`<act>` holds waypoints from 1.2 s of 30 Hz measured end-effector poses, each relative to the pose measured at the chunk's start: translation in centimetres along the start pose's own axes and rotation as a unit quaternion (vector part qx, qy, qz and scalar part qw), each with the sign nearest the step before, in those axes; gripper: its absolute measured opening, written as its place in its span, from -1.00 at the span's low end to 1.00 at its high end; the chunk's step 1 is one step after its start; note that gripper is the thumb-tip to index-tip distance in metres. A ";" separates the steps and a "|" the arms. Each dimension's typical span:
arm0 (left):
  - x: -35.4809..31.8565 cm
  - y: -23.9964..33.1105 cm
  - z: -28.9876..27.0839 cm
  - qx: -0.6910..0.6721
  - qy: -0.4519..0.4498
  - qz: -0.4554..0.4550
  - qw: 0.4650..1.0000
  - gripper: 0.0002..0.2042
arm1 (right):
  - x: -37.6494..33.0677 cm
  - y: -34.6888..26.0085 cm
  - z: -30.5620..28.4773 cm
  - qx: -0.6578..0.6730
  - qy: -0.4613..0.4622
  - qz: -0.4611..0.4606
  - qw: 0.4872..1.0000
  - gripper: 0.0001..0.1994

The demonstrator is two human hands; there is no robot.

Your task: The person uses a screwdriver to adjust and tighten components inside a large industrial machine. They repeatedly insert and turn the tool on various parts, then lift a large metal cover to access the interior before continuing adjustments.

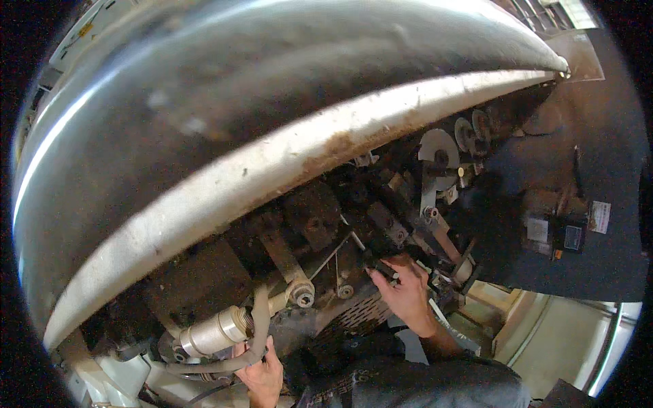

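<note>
Machine open. Big metal cover (238, 183) arches over the upper left, its pale edge stained brown along the underside. Mechanism bare beneath it, dark and grimy.

Right hand (406, 292) in among the parts, thumb and forefinger pinched on a small dark piece (375, 264). A short bright rod (357, 241) slants up just beyond; whether the two are one tool, cannot tell in this gloom. Thin wire (331, 257) runs from near the rod down-left toward the bolt (303, 296) at the end of a lever (280, 253).

Left hand (261, 376) lower, palm side showing, digits up on either side of the bend in a grey hose (261, 319). Touching or very near it; cannot tell if the grasp is closed. Silvery cylinder (212, 333) lies just left of the hose.

Perforated plate (359, 314) left of the right wrist. Pale disc (439, 155) farther up; dark panel (578, 156) at far right.

Progress, my reading: midway. Access is done, both hands are inside. Bolt, lever, hose and cylinder look fitted; no part seen plainly detached. The piece in the right hand looks unfinished business, the cover not yet down. How much remains, cannot judge.
</note>
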State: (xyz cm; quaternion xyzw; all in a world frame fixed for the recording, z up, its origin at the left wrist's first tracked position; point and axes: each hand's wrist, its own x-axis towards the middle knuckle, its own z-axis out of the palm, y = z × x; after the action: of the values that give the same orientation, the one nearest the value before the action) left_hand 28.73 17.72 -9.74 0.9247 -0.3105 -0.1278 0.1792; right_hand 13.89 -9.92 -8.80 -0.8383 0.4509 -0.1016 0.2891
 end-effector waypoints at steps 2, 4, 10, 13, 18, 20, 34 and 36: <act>-0.2 0.0 0.1 0.013 0.005 0.001 1.000 -0.84 | 0.1 0.1 0.2 -0.005 0.007 -0.019 1.000 -0.74; 0.0 -0.2 0.1 0.001 -0.005 0.002 1.000 -0.83 | 0.0 -0.2 0.1 0.003 0.002 0.005 1.000 -0.74; 0.1 1.0 -0.5 -0.026 0.005 -0.030 0.999 -0.87 | 0.5 -0.5 -0.3 -0.023 -0.008 -0.002 1.000 -0.72; 1.7 1.7 -1.8 -0.025 0.004 0.027 0.999 -0.80 | 0.3 -0.5 -0.4 -0.032 -0.001 -0.001 0.999 -0.71; 3.0 1.4 -1.7 -0.034 0.039 0.102 0.993 -0.74 | 0.1 -0.1 0.1 0.062 0.010 0.061 0.996 -0.72; 3.0 1.3 -2.0 -0.028 0.036 0.112 0.993 -0.76 | 0.0 0.1 0.1 0.047 0.014 0.037 0.998 -0.72; 2.3 1.8 -1.6 -0.120 -0.005 0.014 0.993 -0.88 | -0.3 0.0 0.6 0.079 0.056 0.013 0.995 -0.69; 2.4 2.1 -1.2 -0.130 0.016 0.025 0.991 -0.90 | -0.6 0.3 0.7 0.082 0.071 -0.012 0.994 -0.71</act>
State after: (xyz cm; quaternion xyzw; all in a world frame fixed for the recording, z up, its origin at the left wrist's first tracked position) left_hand 29.90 15.04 -8.06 0.8871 -0.3117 -0.1482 0.3064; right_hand 13.68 -9.30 -9.51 -0.8077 0.4503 -0.2011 0.3232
